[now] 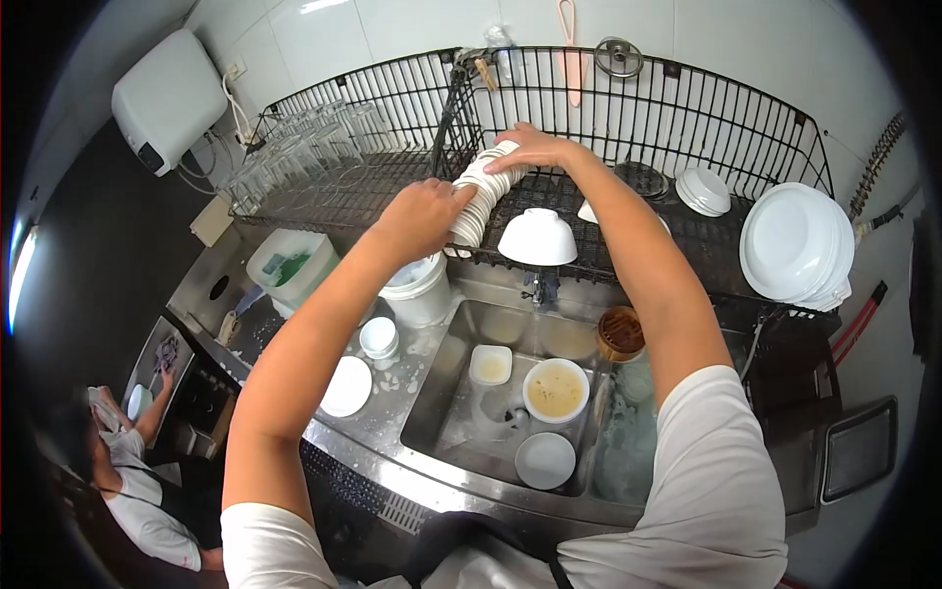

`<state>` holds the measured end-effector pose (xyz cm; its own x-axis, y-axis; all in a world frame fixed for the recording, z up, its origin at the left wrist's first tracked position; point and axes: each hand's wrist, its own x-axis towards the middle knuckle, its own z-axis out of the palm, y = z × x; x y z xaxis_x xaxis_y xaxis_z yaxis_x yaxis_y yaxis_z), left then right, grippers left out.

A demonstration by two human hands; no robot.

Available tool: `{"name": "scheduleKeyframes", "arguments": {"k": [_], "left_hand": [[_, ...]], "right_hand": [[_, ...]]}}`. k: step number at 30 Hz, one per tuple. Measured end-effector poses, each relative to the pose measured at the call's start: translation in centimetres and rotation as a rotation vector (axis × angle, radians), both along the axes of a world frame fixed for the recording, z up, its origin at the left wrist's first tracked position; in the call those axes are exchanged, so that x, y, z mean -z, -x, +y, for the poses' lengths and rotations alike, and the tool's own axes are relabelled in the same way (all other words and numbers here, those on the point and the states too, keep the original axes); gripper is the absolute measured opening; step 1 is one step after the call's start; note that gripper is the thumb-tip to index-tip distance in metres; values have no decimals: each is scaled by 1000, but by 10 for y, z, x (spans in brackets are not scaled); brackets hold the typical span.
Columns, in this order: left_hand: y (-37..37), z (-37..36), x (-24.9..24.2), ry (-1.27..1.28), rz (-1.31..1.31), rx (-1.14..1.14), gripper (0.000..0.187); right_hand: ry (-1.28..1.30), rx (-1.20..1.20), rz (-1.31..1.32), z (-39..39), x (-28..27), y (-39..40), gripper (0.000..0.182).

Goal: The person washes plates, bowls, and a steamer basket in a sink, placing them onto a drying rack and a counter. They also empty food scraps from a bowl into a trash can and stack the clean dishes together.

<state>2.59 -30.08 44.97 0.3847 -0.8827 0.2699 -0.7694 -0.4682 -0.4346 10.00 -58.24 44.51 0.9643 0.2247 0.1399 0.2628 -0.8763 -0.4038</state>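
A long stack of small white bowls (480,199) lies on its side on the black wire rack (589,245) above the sink. My left hand (424,218) grips the near end from the left, with its fingers partly hidden behind the bowls. At the far end, my right hand (535,149) is closed over the stack. An upside-down white bowl (538,239) sits on the rack just right of the stack. Behind my right forearm, more white crockery is partly hidden.
Drinking glasses (304,147) fill the rack's left side; white plates (797,242) lean at its right. The sink (461,393) below holds a bowl of cloudy yellowish liquid (555,391) and other dishes. A white bucket (420,294) stands left. Another person (147,491) works at lower left.
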Motion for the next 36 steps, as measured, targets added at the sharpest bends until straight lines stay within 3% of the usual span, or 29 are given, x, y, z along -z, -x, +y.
{"name": "scheduleKeyframes", "arguments": {"k": [3, 5, 9, 12, 16, 17, 21, 24, 28, 29, 32, 36], "left_hand": [[-1, -9, 0, -93, -127, -49, 66], [-12, -3, 9, 25, -112, 55, 67], [-6, -1, 16, 162, -65, 121, 68], [-16, -13, 37, 385, 61, 191, 73], [-20, -25, 39, 573, 606, -162, 103], [-27, -27, 40, 533, 633, -154, 111], [-33, -32, 38, 662, 999, 45, 110], [-38, -32, 48, 768, 1051, 95, 114], [-43, -36, 53, 925, 1150, 0, 114], [-48, -36, 53, 894, 1391, 53, 107], [-51, -35, 48, 777, 1444, 97, 93], [-30, -30, 31, 901, 1696, 91, 77]], "right_hand": [[-77, 6, -86, -4, 7, -5, 90], [-165, -44, -210, -13, 20, -26, 71], [-286, -45, -107, -26, 15, -24, 61], [-305, -59, -164, -38, 21, -32, 59], [-387, -74, -84, -36, 18, -30, 59], [-366, 38, -116, -31, 19, -29, 67], [-169, 285, -247, -3, 19, -19, 76], [-233, 189, -148, -12, 14, -32, 71], [-308, 190, -157, -18, 21, -41, 66], [-302, 199, -187, -19, 23, -42, 67], [-275, 249, -239, -15, 28, -41, 66], [-279, 238, -302, -15, 30, -40, 62]]}}
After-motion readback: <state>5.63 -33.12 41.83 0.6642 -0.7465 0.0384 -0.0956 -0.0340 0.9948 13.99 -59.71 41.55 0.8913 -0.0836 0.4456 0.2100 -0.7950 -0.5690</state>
